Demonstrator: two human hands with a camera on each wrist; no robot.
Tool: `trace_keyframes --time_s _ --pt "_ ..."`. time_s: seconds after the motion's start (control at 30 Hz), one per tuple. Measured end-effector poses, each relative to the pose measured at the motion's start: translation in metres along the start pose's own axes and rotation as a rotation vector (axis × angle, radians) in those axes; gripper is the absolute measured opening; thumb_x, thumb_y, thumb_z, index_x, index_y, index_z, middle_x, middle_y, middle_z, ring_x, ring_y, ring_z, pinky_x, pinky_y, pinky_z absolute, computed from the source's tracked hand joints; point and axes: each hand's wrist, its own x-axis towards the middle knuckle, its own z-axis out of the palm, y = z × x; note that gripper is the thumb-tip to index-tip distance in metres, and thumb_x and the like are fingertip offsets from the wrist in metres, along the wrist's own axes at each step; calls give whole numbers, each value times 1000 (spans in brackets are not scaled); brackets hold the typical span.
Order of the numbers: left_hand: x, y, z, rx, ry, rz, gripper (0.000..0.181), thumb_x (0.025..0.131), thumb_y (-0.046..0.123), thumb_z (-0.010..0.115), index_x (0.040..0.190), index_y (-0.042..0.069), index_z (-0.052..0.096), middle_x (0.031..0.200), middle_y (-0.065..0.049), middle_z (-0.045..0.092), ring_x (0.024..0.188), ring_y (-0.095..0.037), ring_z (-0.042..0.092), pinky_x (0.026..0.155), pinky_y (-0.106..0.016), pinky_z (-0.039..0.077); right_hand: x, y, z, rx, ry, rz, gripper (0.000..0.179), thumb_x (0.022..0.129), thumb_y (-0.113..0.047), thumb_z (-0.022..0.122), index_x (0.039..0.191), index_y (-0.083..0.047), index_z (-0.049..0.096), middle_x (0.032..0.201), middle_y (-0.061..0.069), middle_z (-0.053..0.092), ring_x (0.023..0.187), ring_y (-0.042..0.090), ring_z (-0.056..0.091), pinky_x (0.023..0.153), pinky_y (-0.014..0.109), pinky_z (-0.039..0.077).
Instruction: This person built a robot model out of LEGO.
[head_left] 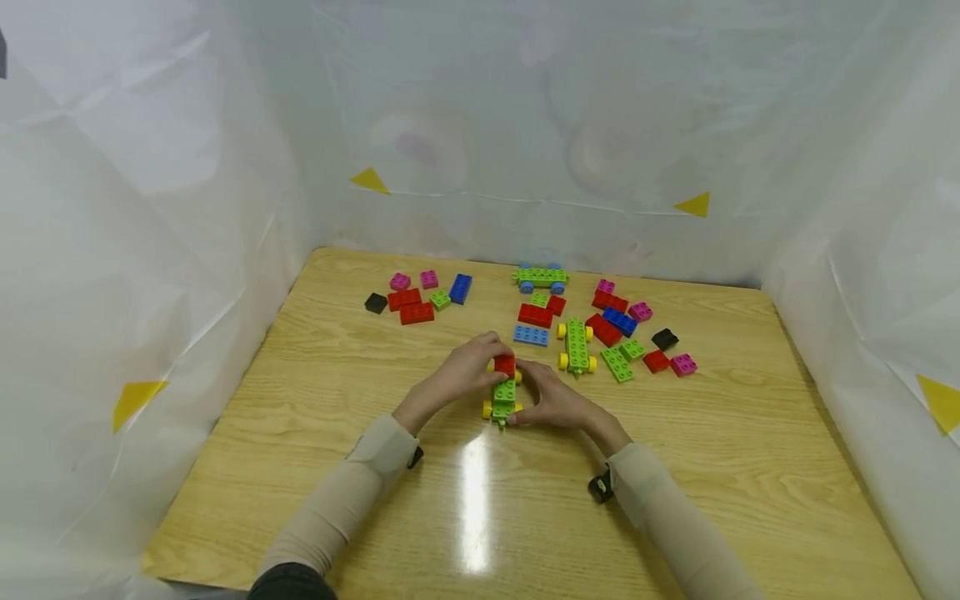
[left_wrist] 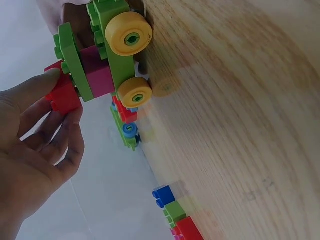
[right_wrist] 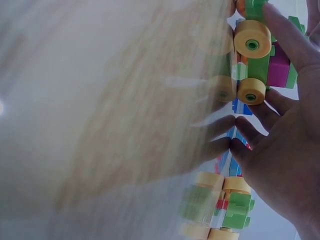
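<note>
A green wheeled base (head_left: pixel 503 414) with yellow wheels stands on the table between both hands. On it sits a magenta brick (left_wrist: pixel 98 72), topped by a longer green brick (left_wrist: pixel 75 62) that juts past it. My left hand (head_left: pixel 467 368) pinches a red brick (head_left: pixel 505 364) between thumb and fingers at the far end of the green brick's top. From the right, my right hand (head_left: pixel 558 400) holds the base, thumb at its near end and forefinger toward the far end. The other right fingers spread low beside the wheels in the right wrist view.
Behind stands another yellow-wheeled base (head_left: pixel 577 346), and a blue-wheeled base (head_left: pixel 542 277) near the back edge. Loose bricks lie in groups at back left, including a dark blue brick (head_left: pixel 461 288), and at right, including a black brick (head_left: pixel 664 339). A light blue brick (head_left: pixel 531 335) lies between.
</note>
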Motion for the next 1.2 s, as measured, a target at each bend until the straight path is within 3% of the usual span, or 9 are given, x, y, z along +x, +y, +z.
trace_keyframes --time_s 0.5,0.73,1.2 --pt "1 3 -4 56 -15 51 34 89 18 71 119 4 66 101 -4 55 88 -16 54 75 -24 47 -1 0 0 1 0 -8 102 74 -53 78 154 -21 22 156 3 25 142 25 21 113 51 21" --pt "2 7 -5 104 -15 96 31 88 17 72 117 5 67 101 -4 56 89 -14 54 77 -26 48 -1 -1 -1 5 6 -5 102 74 -52 78 153 -19 23 156 4 24 143 25 21 113 50 22" --pt "4 -7 1 -20 -23 40 36 88 20 71 121 6 65 104 -4 57 93 -22 57 77 -29 47 -1 -1 0 -6 4 6 101 74 -53 78 153 -22 24 156 3 25 143 25 21 113 51 21"
